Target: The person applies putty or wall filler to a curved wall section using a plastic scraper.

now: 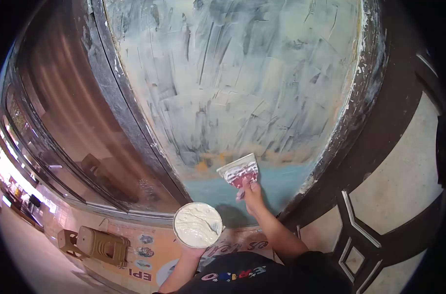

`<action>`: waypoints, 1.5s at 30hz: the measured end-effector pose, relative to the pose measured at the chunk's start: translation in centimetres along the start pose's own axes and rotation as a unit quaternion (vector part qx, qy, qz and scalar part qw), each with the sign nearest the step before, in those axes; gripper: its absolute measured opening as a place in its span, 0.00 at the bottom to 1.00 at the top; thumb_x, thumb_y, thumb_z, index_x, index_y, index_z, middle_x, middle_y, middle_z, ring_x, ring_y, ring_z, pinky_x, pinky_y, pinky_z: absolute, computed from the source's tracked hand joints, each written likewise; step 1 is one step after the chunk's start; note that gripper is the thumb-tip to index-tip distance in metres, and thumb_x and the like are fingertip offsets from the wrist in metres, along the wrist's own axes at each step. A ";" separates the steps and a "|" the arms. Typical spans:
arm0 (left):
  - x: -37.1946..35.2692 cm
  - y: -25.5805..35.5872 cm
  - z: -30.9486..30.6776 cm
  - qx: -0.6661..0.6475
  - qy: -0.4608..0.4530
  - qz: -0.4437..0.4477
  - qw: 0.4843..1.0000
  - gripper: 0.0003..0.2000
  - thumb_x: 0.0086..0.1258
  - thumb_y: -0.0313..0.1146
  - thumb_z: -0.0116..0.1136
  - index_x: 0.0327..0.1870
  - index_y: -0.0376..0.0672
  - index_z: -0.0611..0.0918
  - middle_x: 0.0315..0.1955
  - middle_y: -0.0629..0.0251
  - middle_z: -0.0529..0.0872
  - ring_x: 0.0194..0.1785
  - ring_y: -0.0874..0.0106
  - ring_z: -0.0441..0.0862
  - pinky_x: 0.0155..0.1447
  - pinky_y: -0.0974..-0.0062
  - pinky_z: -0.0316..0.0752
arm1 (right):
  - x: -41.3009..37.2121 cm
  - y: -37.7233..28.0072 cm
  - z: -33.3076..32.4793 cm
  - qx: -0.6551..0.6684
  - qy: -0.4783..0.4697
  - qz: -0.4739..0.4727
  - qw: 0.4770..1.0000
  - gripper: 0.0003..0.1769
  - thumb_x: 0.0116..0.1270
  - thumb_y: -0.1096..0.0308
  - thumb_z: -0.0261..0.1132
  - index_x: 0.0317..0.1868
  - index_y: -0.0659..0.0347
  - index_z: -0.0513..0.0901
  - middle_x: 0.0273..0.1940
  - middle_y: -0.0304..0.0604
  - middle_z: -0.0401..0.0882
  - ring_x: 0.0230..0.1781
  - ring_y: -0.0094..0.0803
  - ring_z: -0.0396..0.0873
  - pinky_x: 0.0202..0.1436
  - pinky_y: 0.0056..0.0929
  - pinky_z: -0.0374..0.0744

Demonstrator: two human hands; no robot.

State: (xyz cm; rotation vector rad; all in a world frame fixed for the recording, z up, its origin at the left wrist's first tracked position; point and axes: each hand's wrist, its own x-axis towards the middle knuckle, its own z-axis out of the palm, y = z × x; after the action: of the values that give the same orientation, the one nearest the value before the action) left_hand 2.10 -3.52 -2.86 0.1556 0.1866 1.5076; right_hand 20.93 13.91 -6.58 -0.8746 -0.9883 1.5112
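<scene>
My right hand (253, 196) grips a wide scraper (240, 171) with a red handle part and white paste smeared across it. The blade lies at the lower part of a wall panel (242, 88), which is coated in patchy pale filler over blue-green paint. Lower left of it, my left hand (192, 252) holds a round tub (198, 225) of creamy white paste from below; most of its fingers are hidden under the tub.
Dark worn frames (130, 98) border the panel on both sides. Brown plastic stools (102, 245) lie at the lower left on a printed banner (159, 255). A dark patterned door (394, 171) stands at the right, and glazing (71, 108) at the left.
</scene>
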 end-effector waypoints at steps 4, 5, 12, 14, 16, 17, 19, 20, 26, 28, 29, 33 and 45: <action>0.1 2.5 -1.6 0.020 0.030 0.012 0.999 0.34 0.74 0.62 0.43 0.75 0.51 0.68 0.73 0.56 0.70 0.75 0.47 0.65 0.72 0.24 0.55 | 1.2 -0.2 3.3 0.070 0.134 -0.027 0.988 0.25 0.78 0.46 0.59 0.33 0.61 0.75 0.22 0.39 0.76 0.18 0.27 0.76 0.24 0.27 0.76; 0.0 3.2 -1.6 0.028 0.022 -0.001 0.999 0.35 0.74 0.62 0.43 0.74 0.49 0.69 0.73 0.56 0.70 0.75 0.48 0.66 0.75 0.31 0.56 | 1.2 0.8 3.1 0.043 0.155 -0.024 0.987 0.24 0.78 0.46 0.59 0.33 0.59 0.75 0.21 0.37 0.73 0.17 0.25 0.72 0.22 0.26 0.73; 0.8 7.3 -1.7 -0.082 -0.041 -0.070 0.993 0.33 0.75 0.61 0.42 0.74 0.51 0.69 0.74 0.56 0.68 0.77 0.48 0.63 0.76 0.26 0.49 | -2.2 6.6 3.0 0.017 0.144 -0.001 0.989 0.23 0.79 0.48 0.58 0.31 0.58 0.74 0.20 0.33 0.69 0.17 0.22 0.71 0.20 0.24 0.70; 0.8 8.0 -1.3 -0.164 -0.030 -0.108 0.980 0.35 0.74 0.64 0.42 0.75 0.50 0.68 0.75 0.56 0.67 0.76 0.47 0.63 0.76 0.26 0.49 | -0.9 3.5 4.6 -0.006 0.131 -0.109 0.985 0.23 0.79 0.48 0.58 0.29 0.55 0.72 0.18 0.33 0.68 0.16 0.22 0.69 0.19 0.24 0.67; 1.2 8.4 -1.2 -0.142 -0.026 -0.114 0.983 0.37 0.72 0.65 0.43 0.75 0.50 0.68 0.75 0.56 0.66 0.77 0.46 0.62 0.76 0.26 0.48 | 1.5 0.3 5.6 0.017 0.168 -0.123 0.978 0.23 0.79 0.48 0.58 0.30 0.55 0.72 0.18 0.33 0.68 0.16 0.22 0.69 0.20 0.23 0.67; 1.3 8.6 -1.2 -0.037 -0.018 -0.096 0.995 0.37 0.72 0.65 0.43 0.75 0.50 0.68 0.75 0.56 0.66 0.77 0.47 0.62 0.76 0.26 0.48 | 2.0 -0.4 5.9 0.041 0.198 -0.134 0.970 0.22 0.79 0.47 0.57 0.32 0.55 0.73 0.19 0.33 0.68 0.16 0.22 0.69 0.20 0.23 0.67; 1.7 9.3 -0.8 -0.204 -0.013 -0.148 0.968 0.37 0.72 0.65 0.43 0.76 0.51 0.67 0.75 0.56 0.66 0.77 0.47 0.62 0.76 0.26 0.49 | 2.1 1.5 4.7 0.028 0.208 -0.111 0.971 0.22 0.80 0.49 0.57 0.32 0.57 0.74 0.19 0.33 0.68 0.18 0.22 0.70 0.21 0.24 0.70; 2.0 9.6 -0.6 -0.203 -0.015 -0.153 0.967 0.37 0.72 0.65 0.43 0.76 0.51 0.67 0.75 0.56 0.66 0.77 0.47 0.62 0.76 0.26 0.49 | 2.0 2.8 4.1 0.015 0.211 -0.087 0.973 0.22 0.80 0.50 0.57 0.32 0.59 0.75 0.18 0.33 0.67 0.20 0.22 0.72 0.22 0.26 0.73; 2.9 10.1 -2.3 -0.041 -0.091 -0.093 0.991 0.35 0.74 0.63 0.41 0.76 0.51 0.67 0.76 0.57 0.65 0.77 0.47 0.62 0.77 0.28 0.50 | -3.1 14.7 -1.9 -0.232 0.205 -0.024 0.950 0.26 0.74 0.45 0.62 0.38 0.66 0.79 0.28 0.44 0.78 0.27 0.34 0.78 0.32 0.37 0.75; 2.6 9.9 -2.2 -0.066 -0.049 -0.087 0.993 0.36 0.73 0.64 0.42 0.77 0.52 0.66 0.77 0.57 0.64 0.77 0.46 0.61 0.76 0.25 0.49 | -6.6 9.8 0.3 -0.382 0.181 -0.111 0.899 0.23 0.77 0.49 0.60 0.47 0.65 0.80 0.30 0.41 0.79 0.30 0.27 0.77 0.34 0.31 0.74; 2.6 9.8 -2.1 -0.086 -0.040 -0.089 0.991 0.37 0.72 0.64 0.42 0.77 0.52 0.66 0.76 0.57 0.64 0.77 0.46 0.61 0.76 0.25 0.49 | -7.0 7.3 1.0 -0.389 0.170 -0.106 0.899 0.23 0.77 0.49 0.60 0.47 0.65 0.80 0.30 0.41 0.79 0.30 0.27 0.77 0.34 0.31 0.74; 2.8 8.3 -1.7 -0.039 -0.058 -0.078 0.994 0.36 0.73 0.63 0.41 0.77 0.51 0.66 0.76 0.57 0.65 0.77 0.47 0.61 0.75 0.25 0.50 | -5.5 -4.1 4.9 -0.331 0.129 -0.259 0.898 0.17 0.75 0.59 0.62 0.50 0.67 0.77 0.35 0.49 0.83 0.33 0.35 0.80 0.39 0.38 0.78; 2.9 0.5 0.3 -0.068 -0.082 -0.007 0.994 0.30 0.79 0.53 0.36 0.76 0.47 0.67 0.74 0.55 0.69 0.75 0.52 0.67 0.77 0.43 0.61 | -6.2 -11.9 11.2 -0.497 -0.201 -0.200 0.820 0.19 0.66 0.66 0.64 0.56 0.62 0.77 0.32 0.59 0.83 0.34 0.58 0.83 0.39 0.45 0.80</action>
State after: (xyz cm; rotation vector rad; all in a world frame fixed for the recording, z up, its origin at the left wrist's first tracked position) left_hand 1.86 -0.58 -2.58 0.1675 -0.0466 1.4809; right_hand 16.14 7.21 8.83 -0.9475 -2.2220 0.7446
